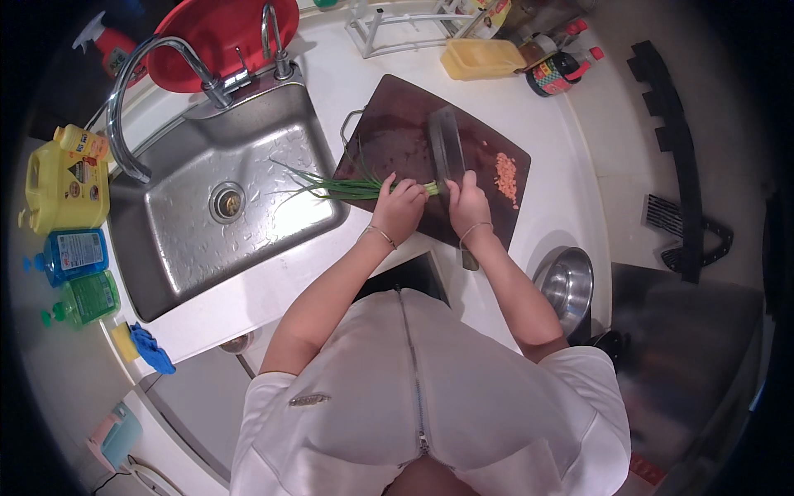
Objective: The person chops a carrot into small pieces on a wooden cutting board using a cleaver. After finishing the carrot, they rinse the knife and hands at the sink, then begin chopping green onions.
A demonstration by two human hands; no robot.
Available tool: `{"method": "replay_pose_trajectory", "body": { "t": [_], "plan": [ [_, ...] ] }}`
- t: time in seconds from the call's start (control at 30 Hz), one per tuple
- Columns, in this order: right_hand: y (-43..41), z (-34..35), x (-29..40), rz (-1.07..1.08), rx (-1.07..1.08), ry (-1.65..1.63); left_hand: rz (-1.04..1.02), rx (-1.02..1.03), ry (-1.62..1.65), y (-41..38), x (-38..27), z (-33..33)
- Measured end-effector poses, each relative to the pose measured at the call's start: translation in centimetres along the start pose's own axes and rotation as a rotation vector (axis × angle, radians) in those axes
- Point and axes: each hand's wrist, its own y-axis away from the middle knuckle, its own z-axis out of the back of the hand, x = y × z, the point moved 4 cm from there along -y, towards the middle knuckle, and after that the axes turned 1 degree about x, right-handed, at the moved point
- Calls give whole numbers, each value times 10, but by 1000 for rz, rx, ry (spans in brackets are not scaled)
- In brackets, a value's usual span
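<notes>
My left hand [400, 203] grips a bunch of scallions [353, 188] against a dark brown cutting board [397, 124]. The green tops reach left over the sink's edge, and the pale cut ends point toward the blade. In my right hand [468, 201] is a cleaver [448, 142], its broad blade pointing away from me across the board. The blade stands beside the scallion ends; whether it touches them I cannot tell. The cleaver's handle end shows below my right wrist. Small diced orange pieces [506, 177], possibly carrot, lie in a strip along the board's right side.
Left of the board is a stainless steel sink [186, 260] with a curved faucet [115, 111]. A metal bowl [567, 285] stands at right. Behind the board are a yellow plastic container [481, 59] and a sauce bottle [552, 74]. A red basin [205, 37] leans behind the sink.
</notes>
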Motion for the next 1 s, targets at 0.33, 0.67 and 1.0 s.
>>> {"method": "replay_pose_trajectory", "body": {
  "t": [0.33,0.67,1.0],
  "plan": [
    [-9,-14,7,3,57,103,-31,59,14,2,0,0],
    [-4,-2,8,39,-4,-1,-63,-24,112,4,6,-4],
    [-5,-18,8,31,-11,95,-41,-52,168,2,1,3]
  ]
}}
